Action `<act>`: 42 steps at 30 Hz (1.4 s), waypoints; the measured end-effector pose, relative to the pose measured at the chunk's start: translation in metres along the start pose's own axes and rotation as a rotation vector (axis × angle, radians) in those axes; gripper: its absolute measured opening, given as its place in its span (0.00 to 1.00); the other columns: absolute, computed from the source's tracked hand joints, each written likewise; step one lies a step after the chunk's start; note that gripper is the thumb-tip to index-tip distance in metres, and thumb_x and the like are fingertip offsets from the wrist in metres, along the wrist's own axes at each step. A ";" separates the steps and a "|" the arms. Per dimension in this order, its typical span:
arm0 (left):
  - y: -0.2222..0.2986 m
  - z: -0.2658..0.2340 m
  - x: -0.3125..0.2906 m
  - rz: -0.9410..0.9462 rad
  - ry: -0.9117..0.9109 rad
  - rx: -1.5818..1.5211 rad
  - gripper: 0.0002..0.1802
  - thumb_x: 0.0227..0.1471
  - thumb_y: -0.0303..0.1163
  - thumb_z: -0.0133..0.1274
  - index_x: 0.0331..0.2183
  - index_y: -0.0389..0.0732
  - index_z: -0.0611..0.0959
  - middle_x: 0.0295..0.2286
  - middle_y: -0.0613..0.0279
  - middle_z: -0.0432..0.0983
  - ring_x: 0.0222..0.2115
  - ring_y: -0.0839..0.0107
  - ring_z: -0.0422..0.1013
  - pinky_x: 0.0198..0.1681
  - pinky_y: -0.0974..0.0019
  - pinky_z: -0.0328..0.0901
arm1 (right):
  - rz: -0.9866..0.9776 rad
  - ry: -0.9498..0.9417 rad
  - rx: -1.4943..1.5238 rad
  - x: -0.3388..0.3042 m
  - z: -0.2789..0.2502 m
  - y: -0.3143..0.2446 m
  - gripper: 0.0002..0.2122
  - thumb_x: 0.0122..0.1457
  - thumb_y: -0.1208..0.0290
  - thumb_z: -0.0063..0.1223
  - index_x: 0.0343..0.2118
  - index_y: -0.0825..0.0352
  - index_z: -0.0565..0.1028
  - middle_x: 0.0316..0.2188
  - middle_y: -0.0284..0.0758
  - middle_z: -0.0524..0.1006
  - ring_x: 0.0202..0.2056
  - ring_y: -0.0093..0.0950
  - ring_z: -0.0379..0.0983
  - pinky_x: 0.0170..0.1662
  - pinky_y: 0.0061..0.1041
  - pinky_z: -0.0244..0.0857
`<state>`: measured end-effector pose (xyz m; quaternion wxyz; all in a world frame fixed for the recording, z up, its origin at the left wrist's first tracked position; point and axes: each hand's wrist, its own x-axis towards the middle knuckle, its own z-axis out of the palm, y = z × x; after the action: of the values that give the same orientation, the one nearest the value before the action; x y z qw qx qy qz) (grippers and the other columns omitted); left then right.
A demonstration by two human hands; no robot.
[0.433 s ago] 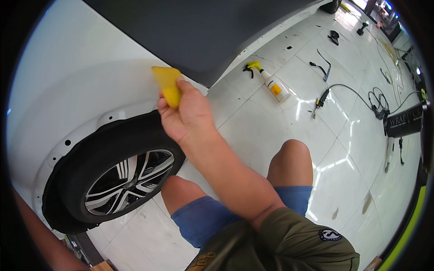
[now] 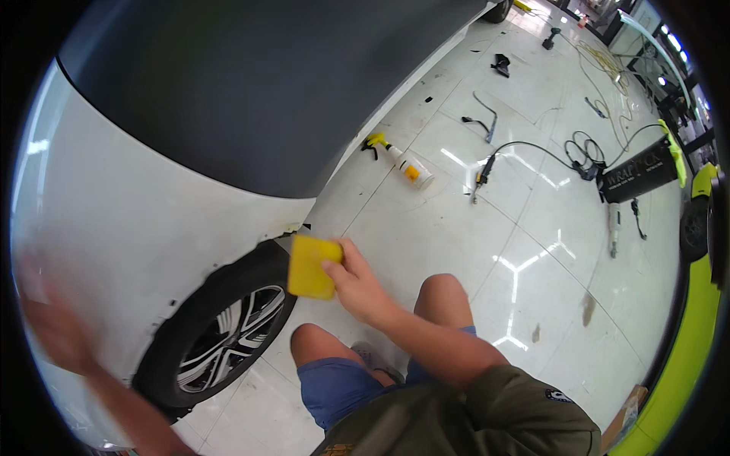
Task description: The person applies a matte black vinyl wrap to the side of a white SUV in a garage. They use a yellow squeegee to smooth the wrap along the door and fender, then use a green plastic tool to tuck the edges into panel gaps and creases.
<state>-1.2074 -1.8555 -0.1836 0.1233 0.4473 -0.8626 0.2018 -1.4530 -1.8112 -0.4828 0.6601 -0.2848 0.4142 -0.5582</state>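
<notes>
My right hand (image 2: pixel 356 280) grips a yellow squeegee (image 2: pixel 308 262), a flat card with its broad face up. It is held in the air by the front edge of the tyre (image 2: pixel 275 262), apart from the car's bodywork. At the far left my left hand (image 2: pixel 57 323) is over the white body panel (image 2: pixel 144 197). Motion smears its fingers, so neither their shape nor any contact shows. A dark grey panel (image 2: pixel 228 91) adjoins the white one. Below the white panel's arch sits the wheel with a black and silver rim (image 2: pixel 232 342).
On the glossy tiled floor lie a spray bottle (image 2: pixel 411 169), a corded tool (image 2: pixel 483 178), a black plastic part (image 2: pixel 500 65) and other loose pieces. A black box (image 2: pixel 642 176) stands at the right, near a lime-green car (image 2: pixel 684 342). Cables (image 2: pixel 608 68) trail at the far right.
My right hand has drawn the squeegee off the white panel, down toward me. My left hand has risen into sight over the panel. The whole view has shifted.
</notes>
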 end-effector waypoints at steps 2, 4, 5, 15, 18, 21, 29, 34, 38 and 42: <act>0.057 0.046 -0.031 -0.086 -0.341 -0.416 0.39 0.50 0.34 0.60 0.60 0.36 0.64 0.61 0.44 0.56 0.61 0.53 0.56 0.62 0.54 0.53 | 0.011 0.063 -0.237 -0.042 0.004 -0.026 0.15 0.66 0.70 0.45 0.52 0.69 0.65 0.39 0.37 0.73 0.40 0.25 0.69 0.46 0.26 0.65; 0.113 0.085 -0.064 -0.183 -0.403 -0.715 0.45 0.51 0.35 0.60 0.65 0.39 0.57 0.65 0.47 0.50 0.64 0.53 0.53 0.64 0.57 0.51 | 0.269 0.013 -0.282 -0.082 0.014 -0.055 0.18 0.68 0.64 0.43 0.55 0.69 0.65 0.43 0.38 0.74 0.43 0.27 0.70 0.48 0.27 0.65; 0.136 0.106 -0.096 -0.457 -0.416 -1.167 0.44 0.54 0.35 0.59 0.65 0.38 0.54 0.64 0.45 0.50 0.62 0.54 0.55 0.63 0.55 0.54 | 0.287 -0.003 -0.244 -0.109 0.031 -0.077 0.21 0.68 0.59 0.42 0.58 0.69 0.63 0.45 0.40 0.74 0.45 0.28 0.70 0.49 0.28 0.65; 0.211 0.035 -0.213 -0.752 -1.175 -0.932 0.29 0.49 0.54 0.59 0.34 0.33 0.80 0.30 0.45 0.78 0.33 0.57 0.75 0.37 0.56 0.68 | 0.505 0.556 -1.187 -0.320 -0.170 -0.168 0.22 0.61 0.59 0.45 0.54 0.68 0.71 0.45 0.50 0.77 0.55 0.46 0.68 0.60 0.38 0.60; 0.220 -0.006 -0.289 -0.776 -1.431 -0.973 0.24 0.57 0.47 0.50 0.32 0.31 0.80 0.26 0.49 0.78 0.28 0.56 0.76 0.31 0.55 0.68 | 0.764 0.335 -1.107 -0.385 -0.240 -0.087 0.24 0.60 0.58 0.46 0.54 0.71 0.68 0.45 0.54 0.76 0.52 0.50 0.71 0.58 0.44 0.61; 0.254 -0.043 -0.285 -0.706 -1.475 -0.902 0.23 0.57 0.46 0.50 0.33 0.32 0.79 0.27 0.47 0.78 0.29 0.54 0.76 0.32 0.54 0.68 | 0.866 0.417 -1.084 -0.406 -0.269 -0.144 0.23 0.60 0.58 0.47 0.52 0.72 0.70 0.44 0.56 0.77 0.49 0.51 0.73 0.54 0.44 0.65; 0.335 -0.054 -0.201 -0.662 -1.319 -0.672 0.20 0.56 0.43 0.49 0.35 0.32 0.78 0.29 0.43 0.79 0.31 0.49 0.76 0.34 0.52 0.68 | 0.784 0.281 -1.086 -0.420 -0.342 -0.232 0.18 0.60 0.61 0.48 0.46 0.71 0.75 0.43 0.53 0.78 0.47 0.49 0.74 0.52 0.42 0.67; 0.364 -0.043 -0.183 -0.579 -1.296 -0.602 0.19 0.56 0.41 0.48 0.37 0.32 0.78 0.30 0.41 0.79 0.32 0.46 0.77 0.35 0.50 0.68 | 0.689 0.236 -1.248 -0.444 -0.424 -0.223 0.21 0.59 0.59 0.47 0.46 0.74 0.75 0.46 0.53 0.76 0.49 0.48 0.73 0.53 0.40 0.66; 0.371 -0.045 -0.169 -0.489 -1.137 -0.764 0.18 0.57 0.40 0.46 0.38 0.33 0.78 0.32 0.38 0.79 0.34 0.44 0.76 0.38 0.50 0.67 | 0.631 0.363 -1.278 -0.410 -0.430 -0.279 0.20 0.58 0.60 0.46 0.42 0.74 0.77 0.42 0.52 0.78 0.45 0.49 0.74 0.51 0.42 0.67; 0.390 -0.040 -0.162 -0.998 -1.046 -1.105 0.20 0.59 0.43 0.45 0.40 0.35 0.78 0.36 0.37 0.77 0.40 0.44 0.74 0.44 0.52 0.66 | 0.565 0.328 -1.302 -0.366 -0.419 -0.303 0.19 0.58 0.60 0.46 0.40 0.73 0.77 0.41 0.52 0.78 0.45 0.50 0.74 0.50 0.42 0.67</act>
<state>-1.4342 -1.5185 -0.3049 -0.0141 0.6804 -0.4886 -0.5460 -1.9792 -1.4835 -0.3521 0.4051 -0.4148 0.8137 -0.0423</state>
